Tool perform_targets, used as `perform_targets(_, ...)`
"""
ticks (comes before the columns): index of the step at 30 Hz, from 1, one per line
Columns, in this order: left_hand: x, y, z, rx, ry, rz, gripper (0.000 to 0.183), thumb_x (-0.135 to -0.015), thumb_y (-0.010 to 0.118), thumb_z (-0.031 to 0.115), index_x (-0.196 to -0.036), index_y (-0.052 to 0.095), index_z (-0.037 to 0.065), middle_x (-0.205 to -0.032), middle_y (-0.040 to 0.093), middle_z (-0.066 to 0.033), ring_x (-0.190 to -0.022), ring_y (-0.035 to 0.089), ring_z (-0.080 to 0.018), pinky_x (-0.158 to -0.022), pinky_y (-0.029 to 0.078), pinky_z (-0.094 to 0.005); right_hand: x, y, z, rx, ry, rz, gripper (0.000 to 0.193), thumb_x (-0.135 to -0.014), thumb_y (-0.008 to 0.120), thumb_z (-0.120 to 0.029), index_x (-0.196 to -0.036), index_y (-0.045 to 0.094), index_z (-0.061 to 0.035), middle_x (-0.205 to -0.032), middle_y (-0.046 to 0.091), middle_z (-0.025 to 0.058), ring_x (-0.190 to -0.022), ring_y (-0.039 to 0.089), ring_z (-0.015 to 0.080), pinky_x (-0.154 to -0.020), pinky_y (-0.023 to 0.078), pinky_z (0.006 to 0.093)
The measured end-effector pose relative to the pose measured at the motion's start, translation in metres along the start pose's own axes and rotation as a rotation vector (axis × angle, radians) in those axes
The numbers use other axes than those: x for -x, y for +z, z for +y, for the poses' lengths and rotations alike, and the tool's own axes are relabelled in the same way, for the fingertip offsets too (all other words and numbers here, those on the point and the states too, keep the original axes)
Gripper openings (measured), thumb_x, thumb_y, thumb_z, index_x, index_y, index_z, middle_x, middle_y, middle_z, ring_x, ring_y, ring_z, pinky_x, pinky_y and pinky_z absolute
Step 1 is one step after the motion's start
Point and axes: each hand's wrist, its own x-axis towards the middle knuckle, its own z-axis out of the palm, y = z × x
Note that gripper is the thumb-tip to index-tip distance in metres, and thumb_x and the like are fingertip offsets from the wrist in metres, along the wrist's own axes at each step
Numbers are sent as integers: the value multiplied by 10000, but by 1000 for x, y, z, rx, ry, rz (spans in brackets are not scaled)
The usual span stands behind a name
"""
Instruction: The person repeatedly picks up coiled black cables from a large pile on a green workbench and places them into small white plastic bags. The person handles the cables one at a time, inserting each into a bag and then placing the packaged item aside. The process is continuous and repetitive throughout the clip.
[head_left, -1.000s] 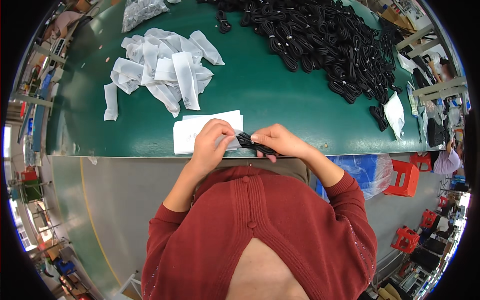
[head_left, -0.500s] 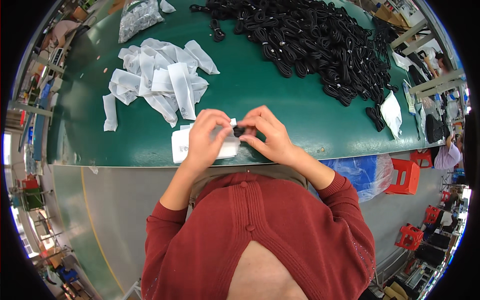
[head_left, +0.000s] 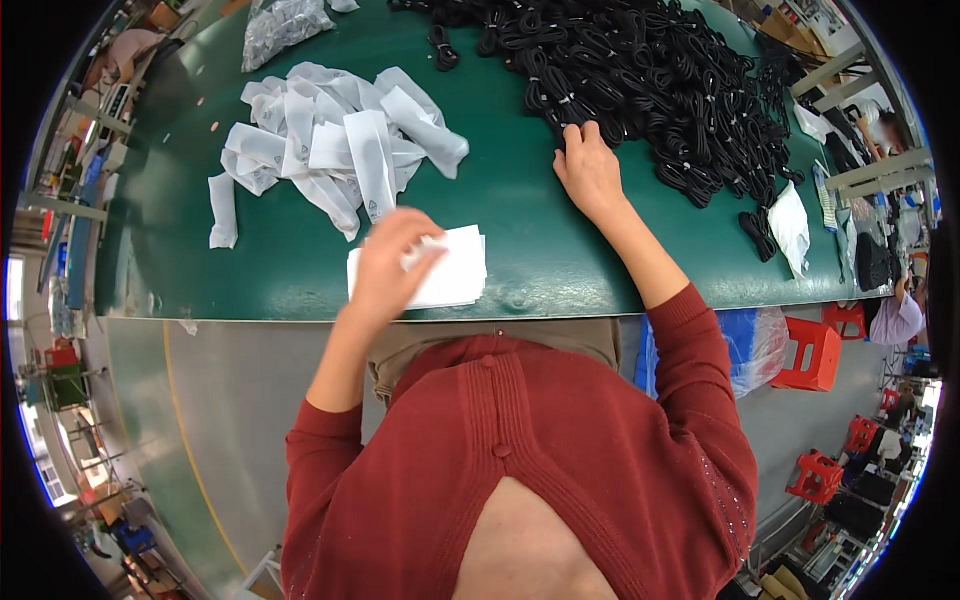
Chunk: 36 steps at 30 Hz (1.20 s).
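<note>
My right hand [head_left: 592, 172] reaches forward to the near left edge of a large heap of black coiled cables [head_left: 640, 80]. Its fingertips are bent onto a tied cable bundle [head_left: 567, 108] there, partly hiding it. My left hand [head_left: 392, 262] is over a stack of white plastic sleeves [head_left: 462, 262] at the table's front edge. Its fingers curl around a small whitish piece [head_left: 420, 252], blurred by motion. Just beyond, filled white translucent sleeves [head_left: 368, 160] lie in a loose pile.
The green tabletop [head_left: 520, 230] curves along its front edge. A clear bag of small grey parts [head_left: 285, 35] lies far left, and a lone sleeve [head_left: 223, 212] at the left. A white packet [head_left: 790, 230] is at the right. Beyond the edge stand a red stool [head_left: 805, 355] and a blue plastic-wrapped bin [head_left: 745, 345].
My hands have parted: the right has gone forward to the cables, the left stays over the stack. The dark item between them is gone, and another filled sleeve lies on the pile's right side.
</note>
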Motion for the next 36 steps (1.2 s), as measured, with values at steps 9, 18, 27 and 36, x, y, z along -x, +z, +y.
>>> perform_targets(9, 37, 43, -6, 9, -64, -50, 109, -792, 729, 22, -871, 654, 20, -838, 623, -69, -744, 569, -178, -685, 461, -294, 60, -51, -43, -1015, 434, -273, 134, -969, 504, -82, -1038, 572, 9, -722, 560, 2, -605, 508, 54, -565, 427, 227)
perform_targets(18, 38, 39, -13, 312, -332, 61, 57, -840, 688, 0, -866, 640, 17, -790, 605, -26, -668, 487, -108, -637, 411, -251, 108, -80, -74, -885, 83, -335, 139, -902, 568, -31, -1036, 586, -1, -800, 583, 90, -691, 561, 184, -637, 462, 301)
perform_targets(27, 34, 36, -5, 317, -192, -11, 69, -836, 687, -2, -872, 631, 19, -906, 644, -38, -779, 532, -122, -710, 431, -260, 97, -79, -70, -1005, 236, -697, 160, -957, 528, -126, -1035, 597, -5, -831, 625, 73, -686, 584, 136, -614, 470, 283)
perform_targets(36, 22, 28, 12, 109, 28, -48, 109, -783, 705, -5, -845, 630, 45, -971, 656, -61, -918, 582, -235, -784, 463, -339, 95, -76, -82, -1304, 484, -841, 198, -979, 553, -145, -1104, 646, -22, -858, 612, 24, -665, 532, 75, -604, 462, 246)
